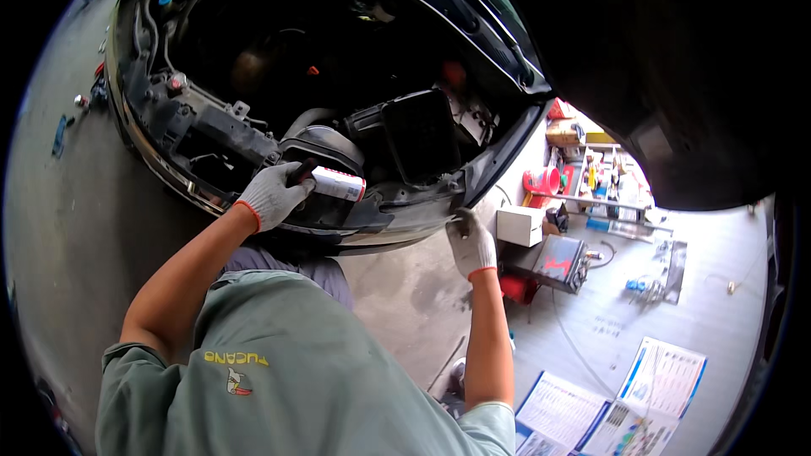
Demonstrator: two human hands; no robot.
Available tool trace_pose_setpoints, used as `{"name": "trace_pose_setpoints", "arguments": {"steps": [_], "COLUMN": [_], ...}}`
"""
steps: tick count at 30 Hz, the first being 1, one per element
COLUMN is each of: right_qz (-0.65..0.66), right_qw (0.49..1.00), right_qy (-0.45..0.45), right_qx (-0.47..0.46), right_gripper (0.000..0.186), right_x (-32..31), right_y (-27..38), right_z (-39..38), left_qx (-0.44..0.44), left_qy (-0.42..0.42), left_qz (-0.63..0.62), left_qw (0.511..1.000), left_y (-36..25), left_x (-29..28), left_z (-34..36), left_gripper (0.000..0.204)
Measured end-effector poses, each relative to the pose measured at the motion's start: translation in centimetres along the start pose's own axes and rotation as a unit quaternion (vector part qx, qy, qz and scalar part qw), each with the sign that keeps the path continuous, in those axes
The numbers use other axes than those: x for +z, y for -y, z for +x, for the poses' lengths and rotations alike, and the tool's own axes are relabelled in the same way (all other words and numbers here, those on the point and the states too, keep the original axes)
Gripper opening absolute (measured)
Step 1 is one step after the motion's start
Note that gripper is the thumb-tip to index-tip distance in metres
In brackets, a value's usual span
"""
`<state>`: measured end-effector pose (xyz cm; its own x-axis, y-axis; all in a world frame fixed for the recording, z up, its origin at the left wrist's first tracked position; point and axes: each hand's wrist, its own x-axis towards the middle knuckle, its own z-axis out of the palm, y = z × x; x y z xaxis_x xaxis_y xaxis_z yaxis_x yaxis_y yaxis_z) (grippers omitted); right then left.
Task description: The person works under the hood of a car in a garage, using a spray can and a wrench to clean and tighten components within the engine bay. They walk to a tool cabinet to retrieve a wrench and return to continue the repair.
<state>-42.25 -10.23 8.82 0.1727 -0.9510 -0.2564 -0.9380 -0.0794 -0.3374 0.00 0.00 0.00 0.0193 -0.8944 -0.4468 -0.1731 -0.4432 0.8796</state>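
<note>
My left hand (pixel 277 196), in a white knit glove with a red cuff, is closed at the black top end of a white and red spray can (pixel 340 184). The can lies sideways over the front edge of a car's engine bay, beside a rounded grey air duct (pixel 323 145). To the right, my right hand (pixel 473 243), in a matching glove with dirty fingers, is at the car's front corner (pixel 431 213). Its fingers reach up to the body edge, and I see nothing held in them. Behind the can sits a black, square-framed box (pixel 421 137).
The raised hood (pixel 667 59) hangs dark at the upper right. Beyond the right fender stand a white box (pixel 519 225), a dark metal case (pixel 557 262) and a red bucket (pixel 542 180). Printed sheets (pixel 562 405) lie lower right. Small tools (pixel 61 135) are on the left floor.
</note>
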Motion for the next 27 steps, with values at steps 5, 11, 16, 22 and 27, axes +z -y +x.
{"name": "trace_pose_setpoints", "arguments": {"steps": [5, 11, 16, 22, 27], "right_qz": [-0.071, -0.107, 0.002, -0.054, -0.093], "right_qw": [0.994, 0.978, 0.972, 0.903, 0.832], "right_qy": [-0.057, -0.049, 0.030, -0.065, -0.189], "right_qx": [-0.068, -0.173, -0.235, -0.420, -0.513], "right_gripper": [0.048, 0.059, 0.039, 0.024, 0.030], "right_x": [-0.7, 2.7, 4.2, -0.3, 1.5], "right_y": [2.0, -2.0, -3.4, 0.3, -0.3], "right_z": [14.9, 27.4, 31.4, 24.4, 22.0], "left_qx": [-0.036, -0.078, -0.084, -0.128, -0.105], "left_qy": [-0.051, -0.176, -0.244, -0.228, -0.198], "left_qz": [-0.083, -0.204, -0.251, -0.196, -0.119], "left_qw": [0.995, 0.960, 0.933, 0.945, 0.967], "left_y": [-0.3, -1.6, -2.7, -8.3, -10.0], "left_x": [1.4, 6.5, 11.2, 11.6, 9.8], "left_z": [1.2, 0.7, 0.7, 4.0, 13.1], "left_gripper": [0.027, 0.028, 0.030, 0.046, 0.070]}}
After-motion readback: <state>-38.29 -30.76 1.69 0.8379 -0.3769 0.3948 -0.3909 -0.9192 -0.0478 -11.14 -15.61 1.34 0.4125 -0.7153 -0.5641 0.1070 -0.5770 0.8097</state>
